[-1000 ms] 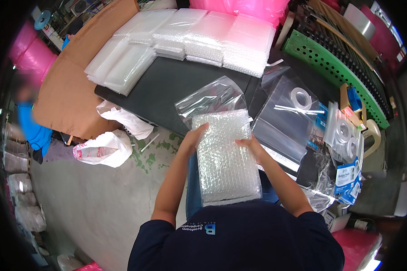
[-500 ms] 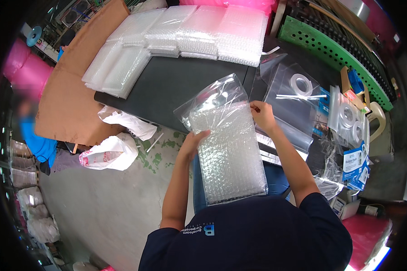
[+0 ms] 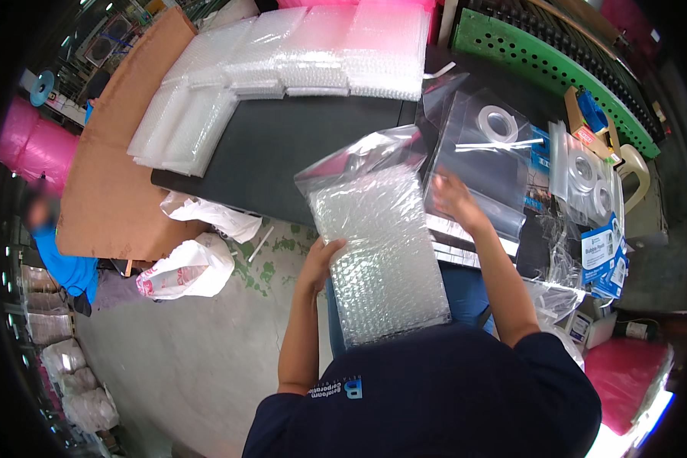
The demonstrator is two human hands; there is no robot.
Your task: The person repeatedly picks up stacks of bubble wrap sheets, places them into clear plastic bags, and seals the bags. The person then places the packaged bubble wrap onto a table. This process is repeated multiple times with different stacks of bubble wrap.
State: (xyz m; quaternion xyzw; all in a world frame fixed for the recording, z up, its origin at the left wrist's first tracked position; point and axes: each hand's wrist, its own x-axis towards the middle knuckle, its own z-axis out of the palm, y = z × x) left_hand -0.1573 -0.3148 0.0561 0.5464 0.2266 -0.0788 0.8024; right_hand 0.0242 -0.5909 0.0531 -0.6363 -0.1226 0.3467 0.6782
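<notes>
A stack of bubble-wrap pouches (image 3: 382, 252) lies inside a clear plastic bag (image 3: 362, 159), tilted against my lap and the table edge. The bag's loose end rises beyond the pouches, over the black tabletop. My left hand (image 3: 324, 262) grips the left edge of the bagged pouches, thumb on top and the other fingers mostly hidden beneath. Just off the right edge, my right hand (image 3: 453, 198) is slightly blurred, its fingers stretched out and holding nothing. It hovers by a pile of clear flat bags (image 3: 477, 172).
Stacks of bubble-wrap pouches (image 3: 313, 53) line the table's far side. Tape rolls (image 3: 498, 124) lie right, near blue-and-white printed cards (image 3: 603, 252) and a green perforated rail (image 3: 542, 69). A brown board (image 3: 122, 153) and white plastic bag (image 3: 198, 267) are left. A person in blue (image 3: 61, 256) is far left.
My right hand has let go of the bag's upper right edge and moved slightly right and down, fingers opening. My left hand keeps its hold, a little lower along the edge.
</notes>
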